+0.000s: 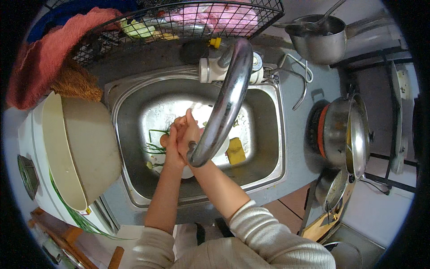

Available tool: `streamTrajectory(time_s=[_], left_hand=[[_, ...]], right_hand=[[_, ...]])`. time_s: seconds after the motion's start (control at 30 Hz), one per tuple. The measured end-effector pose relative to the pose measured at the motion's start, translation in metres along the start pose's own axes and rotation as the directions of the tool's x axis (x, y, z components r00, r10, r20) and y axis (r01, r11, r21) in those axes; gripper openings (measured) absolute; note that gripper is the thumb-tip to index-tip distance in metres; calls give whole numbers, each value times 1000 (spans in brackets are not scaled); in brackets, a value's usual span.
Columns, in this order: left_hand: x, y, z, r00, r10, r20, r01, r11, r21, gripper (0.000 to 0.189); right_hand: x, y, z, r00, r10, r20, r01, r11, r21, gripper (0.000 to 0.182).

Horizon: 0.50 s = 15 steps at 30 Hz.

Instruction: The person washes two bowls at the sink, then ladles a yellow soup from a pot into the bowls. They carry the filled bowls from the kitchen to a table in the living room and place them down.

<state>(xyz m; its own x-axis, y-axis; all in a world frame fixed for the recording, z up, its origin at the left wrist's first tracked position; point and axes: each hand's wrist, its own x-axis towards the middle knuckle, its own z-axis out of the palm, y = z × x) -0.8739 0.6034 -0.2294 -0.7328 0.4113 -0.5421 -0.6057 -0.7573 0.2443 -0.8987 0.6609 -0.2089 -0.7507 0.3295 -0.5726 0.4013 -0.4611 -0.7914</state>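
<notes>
My left hand (pixel 171 146) and my right hand (pixel 191 131) press together palm to palm over the stainless steel sink (pixel 265 134). The curved metal faucet spout (pixel 231 97) passes above them, and its mouth covers part of my right wrist. Whether anything lies between the palms is hidden. Below the hands, a white dish (pixel 222 148) shows partly in the basin. Green stalks (pixel 155 148) and a round brownish thing (pixel 164 140) are just left of the hands. To the right of the dish lies a yellow sponge (pixel 237 151). Small food scraps are scattered on the sink floor.
A cream plastic basin (pixel 89 148) stands on its side at the left. Behind the sink is a black wire basket (pixel 215 20), with a red towel (pixel 60 57) beside it. A lidded steel pot (pixel 339 131) and a saucepan (pixel 317 42) are at the right.
</notes>
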Motion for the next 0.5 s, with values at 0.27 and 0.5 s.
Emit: streamTrajectory(time_s=[0.27,0.5], left_hand=[[6,1,3,986,-166,16,167,975,-148,65],[53,-5,-64,945,316,-81,-257,874,413,29]], right_hand=[[24,63,-29,781,-461,421,576,273,-770,30],[-37,21,-27,982,-15,189,11,1000,25,58]])
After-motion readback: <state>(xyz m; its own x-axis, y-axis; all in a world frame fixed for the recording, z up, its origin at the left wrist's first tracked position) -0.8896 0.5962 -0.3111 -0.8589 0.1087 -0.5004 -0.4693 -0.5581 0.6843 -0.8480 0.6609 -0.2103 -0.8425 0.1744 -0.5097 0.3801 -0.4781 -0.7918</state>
